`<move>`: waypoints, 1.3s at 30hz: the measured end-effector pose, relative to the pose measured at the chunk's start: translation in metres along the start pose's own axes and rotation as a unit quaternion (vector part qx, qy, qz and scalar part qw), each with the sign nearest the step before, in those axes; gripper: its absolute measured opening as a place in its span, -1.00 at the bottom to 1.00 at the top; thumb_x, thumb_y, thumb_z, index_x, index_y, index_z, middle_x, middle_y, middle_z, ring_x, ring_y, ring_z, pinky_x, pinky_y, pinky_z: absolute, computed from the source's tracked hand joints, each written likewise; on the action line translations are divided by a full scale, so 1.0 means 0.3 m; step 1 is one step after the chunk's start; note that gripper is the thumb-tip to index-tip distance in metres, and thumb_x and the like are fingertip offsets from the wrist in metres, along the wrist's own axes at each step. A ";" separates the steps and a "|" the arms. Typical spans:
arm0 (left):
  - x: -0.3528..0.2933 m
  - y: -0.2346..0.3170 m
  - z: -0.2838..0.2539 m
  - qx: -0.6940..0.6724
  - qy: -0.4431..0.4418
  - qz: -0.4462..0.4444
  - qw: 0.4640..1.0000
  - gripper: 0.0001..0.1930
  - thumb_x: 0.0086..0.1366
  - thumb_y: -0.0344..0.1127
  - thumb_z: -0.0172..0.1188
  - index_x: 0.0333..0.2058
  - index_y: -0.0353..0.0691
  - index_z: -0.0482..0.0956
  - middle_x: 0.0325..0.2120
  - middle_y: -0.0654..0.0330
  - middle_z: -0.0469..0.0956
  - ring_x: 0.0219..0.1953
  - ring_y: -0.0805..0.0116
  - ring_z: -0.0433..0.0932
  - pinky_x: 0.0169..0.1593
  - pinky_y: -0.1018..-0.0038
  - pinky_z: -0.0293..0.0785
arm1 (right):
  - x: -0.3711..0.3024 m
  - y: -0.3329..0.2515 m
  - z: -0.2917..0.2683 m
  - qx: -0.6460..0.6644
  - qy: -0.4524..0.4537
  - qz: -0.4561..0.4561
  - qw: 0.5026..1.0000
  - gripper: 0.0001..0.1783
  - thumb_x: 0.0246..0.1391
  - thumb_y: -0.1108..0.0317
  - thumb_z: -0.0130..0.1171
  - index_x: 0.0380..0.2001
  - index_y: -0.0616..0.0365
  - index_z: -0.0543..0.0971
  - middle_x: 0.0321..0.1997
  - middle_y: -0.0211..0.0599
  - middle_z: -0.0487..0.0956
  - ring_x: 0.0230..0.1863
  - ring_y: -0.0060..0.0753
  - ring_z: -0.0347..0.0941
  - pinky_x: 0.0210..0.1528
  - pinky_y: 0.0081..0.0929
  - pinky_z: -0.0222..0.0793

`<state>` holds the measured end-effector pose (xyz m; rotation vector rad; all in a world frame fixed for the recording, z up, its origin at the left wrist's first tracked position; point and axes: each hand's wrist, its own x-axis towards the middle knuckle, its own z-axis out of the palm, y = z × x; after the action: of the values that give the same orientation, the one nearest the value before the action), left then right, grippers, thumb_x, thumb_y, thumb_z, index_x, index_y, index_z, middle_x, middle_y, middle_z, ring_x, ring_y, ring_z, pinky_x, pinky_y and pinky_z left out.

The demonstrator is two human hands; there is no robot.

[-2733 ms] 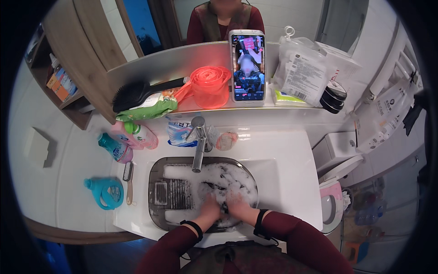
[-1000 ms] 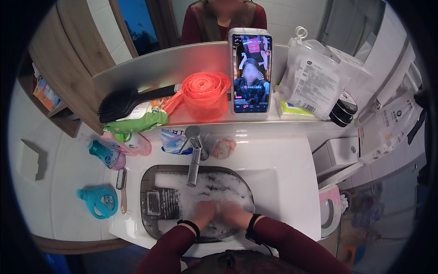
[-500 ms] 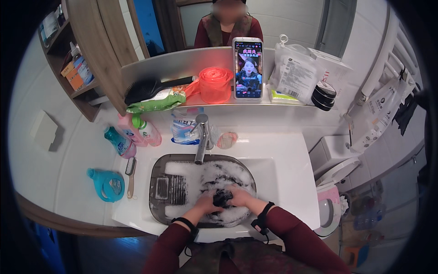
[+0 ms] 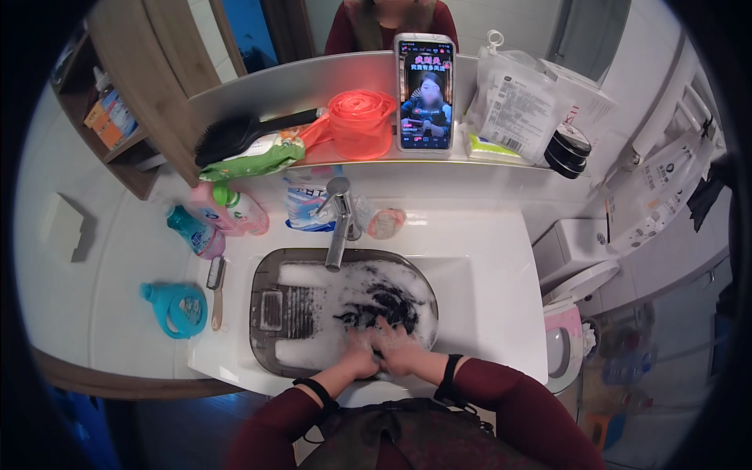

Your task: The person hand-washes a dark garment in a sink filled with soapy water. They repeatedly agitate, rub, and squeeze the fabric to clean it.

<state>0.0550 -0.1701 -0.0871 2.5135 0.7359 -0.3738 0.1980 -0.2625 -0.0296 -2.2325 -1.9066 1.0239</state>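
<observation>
A grey see-through washbasin with a ribbed washboard panel sits in the white sink. Black cloth lies in its foamy water, partly under suds. Close together at the basin's near side, my left hand and my right hand press on the cloth. A dark bit of it shows between them. The left hand's fingers are curled and partly hidden. On the right hand, the fingers reach forward and bend around the cloth. The chrome faucet stands just beyond the basin.
Left of the sink stand a blue jug, a scrubbing brush, a teal-capped bottle and pink bottles. The shelf carries a phone, a red mesh roll and a black hairbrush.
My hands have moved toward the near edge of the basin. The dark bunch held up between them has lowered, and more black cloth shows beyond my fingers. The whole view has shifted slightly.
</observation>
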 end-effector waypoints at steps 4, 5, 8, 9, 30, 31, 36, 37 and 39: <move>0.067 -0.015 -0.039 0.040 -0.021 -0.043 0.998 -0.09 0.04 -0.04 0.42 0.29 -0.28 0.18 0.28 -0.11 0.21 0.24 -0.22 0.31 0.27 0.16 0.32 | 0.102 0.055 0.018 -0.028 0.011 -0.011 1.000 -0.02 0.00 -0.03 0.29 0.43 -0.14 0.08 0.52 0.06 0.00 0.38 0.37 0.10 0.33 0.15 0.19; 0.088 -0.024 -0.051 0.048 -0.031 -0.059 0.997 -0.13 0.06 -0.06 0.41 0.27 -0.29 0.20 0.28 -0.09 0.24 0.25 -0.17 0.33 0.26 0.17 0.33 | 0.130 0.068 0.023 -0.004 0.033 -0.022 0.999 -0.05 0.00 0.00 0.30 0.42 -0.12 0.11 0.52 0.02 0.00 0.38 0.33 0.11 0.30 0.15 0.23; 0.168 -0.039 -0.065 0.038 -0.016 -0.145 0.989 -0.37 0.14 -0.15 0.33 0.15 -0.27 0.43 0.15 -0.06 0.43 0.18 -0.02 0.44 0.18 0.17 0.41 | 0.216 0.102 0.027 0.036 0.018 0.019 0.999 -0.26 0.07 0.14 0.23 0.32 -0.05 0.27 0.47 -0.03 0.14 0.34 0.17 0.23 0.24 0.02 0.32; 0.196 -0.049 -0.069 0.068 -0.048 -0.141 0.986 -0.46 0.15 -0.16 0.31 0.09 -0.25 0.49 0.10 -0.04 0.48 0.14 0.00 0.47 0.16 0.18 0.43 | 0.243 0.111 0.025 0.038 0.017 0.019 0.999 -0.30 0.10 0.17 0.18 0.31 -0.04 0.28 0.44 -0.02 0.20 0.32 0.13 0.26 0.24 0.00 0.32; 0.175 -0.033 -0.305 -0.172 0.133 0.020 0.976 -0.36 0.01 -0.14 0.43 0.10 -0.20 0.55 0.02 -0.13 0.52 0.15 -0.11 0.43 0.20 0.17 0.38 | 0.134 0.236 0.008 0.353 0.187 0.015 0.917 -0.48 0.12 0.14 0.29 0.10 0.12 0.47 0.01 0.09 0.58 0.13 0.12 0.46 0.15 -0.21 0.36; 0.119 -0.017 -0.282 -0.119 0.108 -0.012 0.987 -0.23 -0.02 -0.14 0.45 0.23 -0.08 0.43 0.18 -0.09 0.36 0.22 -0.19 0.32 0.23 0.13 0.33 | 0.088 0.221 -0.002 0.303 0.173 0.007 0.937 -0.53 0.12 0.19 0.29 0.06 0.12 0.49 0.19 -0.06 0.49 0.17 -0.03 0.45 0.20 -0.23 0.33; -0.086 0.016 -0.171 -0.074 0.015 -0.064 0.995 0.08 0.00 -0.20 0.44 0.43 -0.06 -0.05 0.35 -0.33 -0.01 0.38 -0.30 0.04 0.41 0.02 0.02 | -0.049 0.057 -0.012 -0.016 0.132 -0.098 0.986 -0.28 0.02 0.33 0.27 0.25 0.23 0.29 0.44 0.06 0.17 0.38 0.34 0.13 0.32 0.04 0.24; -0.099 0.018 -0.154 -0.042 0.012 -0.074 0.996 0.09 0.00 -0.21 0.43 0.43 -0.08 -0.08 0.36 -0.34 -0.04 0.40 -0.29 0.01 0.42 -0.01 -0.03 | -0.052 0.021 -0.006 -0.007 0.063 -0.081 0.995 -0.18 0.07 0.23 0.25 0.34 0.24 0.18 0.53 0.00 -0.02 0.48 0.34 -0.05 0.33 0.15 0.21; -0.088 0.019 -0.128 -0.045 -0.027 -0.116 0.992 0.13 0.03 -0.21 0.42 0.44 -0.14 -0.18 0.38 -0.31 -0.09 0.42 -0.29 -0.04 0.43 -0.05 -0.07 | -0.031 -0.033 0.006 0.016 0.024 -0.056 0.998 -0.13 0.12 0.07 0.21 0.38 0.25 0.14 0.57 -0.05 -0.13 0.53 0.34 -0.22 0.27 0.29 0.22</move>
<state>0.0413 -0.1655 -0.0426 2.3308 1.0038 -0.4761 0.1882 -0.2689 -0.0224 -2.0861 -1.9558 0.9681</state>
